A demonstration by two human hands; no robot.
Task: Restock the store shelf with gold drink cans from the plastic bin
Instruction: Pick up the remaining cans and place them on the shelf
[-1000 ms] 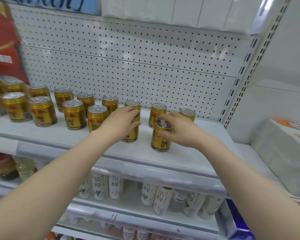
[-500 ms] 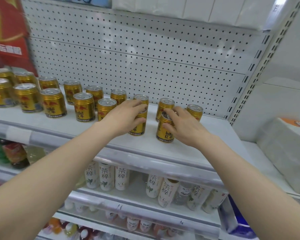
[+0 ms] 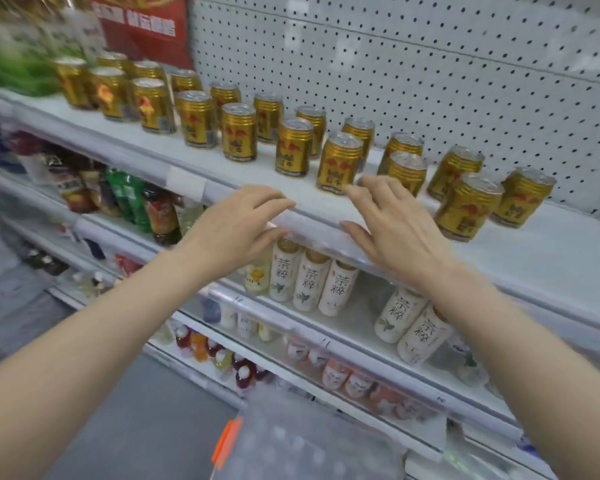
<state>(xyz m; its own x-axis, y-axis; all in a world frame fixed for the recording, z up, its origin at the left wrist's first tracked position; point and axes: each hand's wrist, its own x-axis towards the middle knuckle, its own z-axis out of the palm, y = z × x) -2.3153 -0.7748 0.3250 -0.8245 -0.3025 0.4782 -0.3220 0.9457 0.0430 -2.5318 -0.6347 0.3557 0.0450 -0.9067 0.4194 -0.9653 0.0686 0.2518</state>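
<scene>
since half a second ago i let go of both cans; my left hand (image 3: 236, 223) and right hand (image 3: 395, 226) hang open, empty, at the shelf (image 3: 326, 216) lip. gold drink cans (image 3: 340, 162) stand upright. i should dip to the plastic bin (image 3: 312, 441) below, grabbing two.

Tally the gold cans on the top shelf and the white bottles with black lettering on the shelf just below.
gold cans: 19 (left end blurred)
white bottles: 5 in view
Total: 24
</scene>
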